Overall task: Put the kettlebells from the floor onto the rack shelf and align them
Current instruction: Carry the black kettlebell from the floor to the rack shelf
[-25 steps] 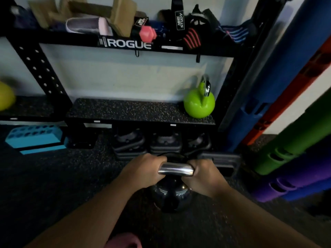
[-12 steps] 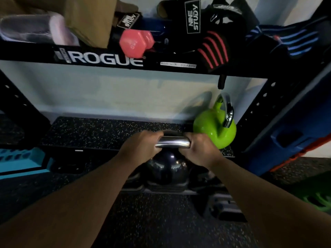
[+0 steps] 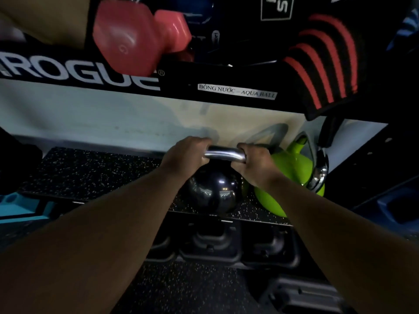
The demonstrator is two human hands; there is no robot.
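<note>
both hands (image 3: pixel 223 158) grasp black kettlebell (image 3: pixel 213 192) handle | beside green kettlebell (image 3: pixel 292 177)

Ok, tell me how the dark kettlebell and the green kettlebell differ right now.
The dark kettlebell is gripped by the left hand and right hand; the green kettlebell is untouched. The dark one sits left, the green one at the right end of the shelf. The dark handle runs across the view; the green's is turned sideways. Both have shiny metal handles.

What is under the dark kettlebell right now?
The speckled rack shelf lies under the dark kettlebell, near the front edge. Whether its base touches is hidden; both hands, left and right, grip its handle.
</note>
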